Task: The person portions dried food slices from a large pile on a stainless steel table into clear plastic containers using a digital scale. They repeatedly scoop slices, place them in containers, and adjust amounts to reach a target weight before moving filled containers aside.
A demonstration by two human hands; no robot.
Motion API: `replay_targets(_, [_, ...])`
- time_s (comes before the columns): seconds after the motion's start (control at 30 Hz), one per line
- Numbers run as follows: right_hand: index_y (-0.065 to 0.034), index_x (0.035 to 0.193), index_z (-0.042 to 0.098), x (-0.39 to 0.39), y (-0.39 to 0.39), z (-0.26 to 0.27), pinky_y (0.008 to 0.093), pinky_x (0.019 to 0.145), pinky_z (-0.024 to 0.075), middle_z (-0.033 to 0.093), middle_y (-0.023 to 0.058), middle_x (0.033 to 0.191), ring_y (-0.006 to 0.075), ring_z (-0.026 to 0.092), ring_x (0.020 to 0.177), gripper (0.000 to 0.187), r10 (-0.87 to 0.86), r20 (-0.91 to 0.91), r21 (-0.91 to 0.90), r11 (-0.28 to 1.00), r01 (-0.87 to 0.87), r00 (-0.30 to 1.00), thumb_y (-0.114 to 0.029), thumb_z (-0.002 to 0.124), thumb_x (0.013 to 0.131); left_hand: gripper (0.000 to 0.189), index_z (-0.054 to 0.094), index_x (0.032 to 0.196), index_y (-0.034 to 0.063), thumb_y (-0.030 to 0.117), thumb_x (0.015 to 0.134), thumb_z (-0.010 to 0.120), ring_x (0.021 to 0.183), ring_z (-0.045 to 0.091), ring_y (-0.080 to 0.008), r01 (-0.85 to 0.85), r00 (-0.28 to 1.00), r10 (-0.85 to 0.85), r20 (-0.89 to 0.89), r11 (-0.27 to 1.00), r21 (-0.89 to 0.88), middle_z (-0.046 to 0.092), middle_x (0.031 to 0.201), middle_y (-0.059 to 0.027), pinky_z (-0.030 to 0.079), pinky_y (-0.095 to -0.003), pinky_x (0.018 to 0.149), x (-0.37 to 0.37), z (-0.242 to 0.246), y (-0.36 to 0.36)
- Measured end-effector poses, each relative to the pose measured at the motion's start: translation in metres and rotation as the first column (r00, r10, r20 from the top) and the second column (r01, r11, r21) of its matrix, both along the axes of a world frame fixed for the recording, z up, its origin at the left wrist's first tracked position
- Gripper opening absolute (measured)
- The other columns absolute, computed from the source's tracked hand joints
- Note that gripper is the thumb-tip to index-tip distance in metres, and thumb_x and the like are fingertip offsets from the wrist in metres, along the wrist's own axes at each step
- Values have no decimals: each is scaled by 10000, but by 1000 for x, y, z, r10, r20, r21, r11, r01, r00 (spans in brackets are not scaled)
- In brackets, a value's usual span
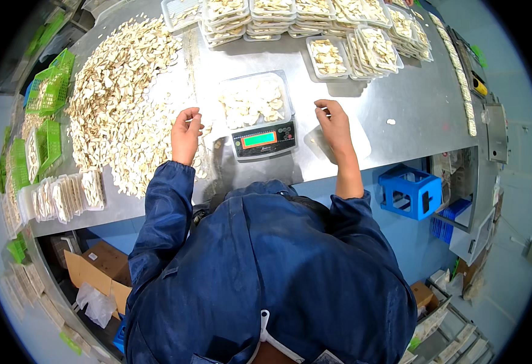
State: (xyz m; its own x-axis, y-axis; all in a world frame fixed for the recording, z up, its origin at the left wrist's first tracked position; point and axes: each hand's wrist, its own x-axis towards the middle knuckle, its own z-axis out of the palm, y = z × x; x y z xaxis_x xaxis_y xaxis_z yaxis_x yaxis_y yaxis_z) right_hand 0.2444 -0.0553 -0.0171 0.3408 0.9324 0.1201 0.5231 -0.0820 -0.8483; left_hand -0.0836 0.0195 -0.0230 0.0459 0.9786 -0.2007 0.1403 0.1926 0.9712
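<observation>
A clear plastic tray point(285, 88) of pale dried slices point(252, 102) rests on a digital kitchen scale point(266, 152) with a lit green display. My left hand point(187, 134) hovers left of the scale, at the right edge of a large heap of loose slices point(120, 86). Its fingers are loosely curled and nothing shows in them. To the right of the scale is my right hand point(334, 123), fingers bent, apart from the tray and without a visible object. Below it lies a flat, pale, rounded plate or lid point(360, 141), partly covered by the hand and forearm.
Stacked filled trays point(272, 20) line the table's far side, and a single filled tray point(328, 57) stands nearer. Filled packs point(65, 195) and green baskets point(49, 91) are at left. A blue stool point(409, 191) is beneath the metal table point(411, 118). Someone's fingers show at the far edge.
</observation>
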Motion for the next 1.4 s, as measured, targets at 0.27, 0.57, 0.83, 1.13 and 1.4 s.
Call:
replay_targets(0.27, [-10,953,611,4,2,-12,290,678,458,604,116,908,200,562,738,181,29,-35,-44,999,-31,999,-90,565,798,215,544,1051,35,134,861,533,726,544,-99,11,1000,-11,-19,1000,4,559,901,-18,439,-227,605,4,0,0])
replay_targets(0.57, [6,966,605,0,8,-30,285,668,464,609,118,868,180,572,716,198,30,-180,-169,984,-61,983,-95,513,823,227,542,1065,36,134,861,535,734,552,-105,22,999,-22,-39,1000,9,562,907,-22,441,-230,609,8,0,4])
replay_targets(0.83, [-14,1020,590,-4,13,-39,247,614,475,616,63,888,120,559,702,214,34,-307,-241,964,-112,951,-91,476,856,228,542,1064,30,133,860,531,737,554,-112,30,999,-29,-30,1000,9,560,906,-26,444,-232,608,8,0,5])
replay_targets(1.13, [-11,1025,582,-5,17,-46,245,613,482,615,61,883,124,572,692,222,34,-380,-261,955,-142,925,-95,465,856,227,537,1066,33,139,865,529,739,553,-110,36,999,-36,-27,999,15,558,923,-26,445,-232,615,7,-5,7])
replay_targets(1.4, [-12,1026,580,-5,19,-53,238,619,479,612,59,886,124,565,703,217,31,-462,-250,954,-163,886,-83,459,861,225,536,1069,37,129,864,530,736,547,-103,35,999,-35,-25,999,-27,553,924,-22,442,-227,613,8,-11,8])
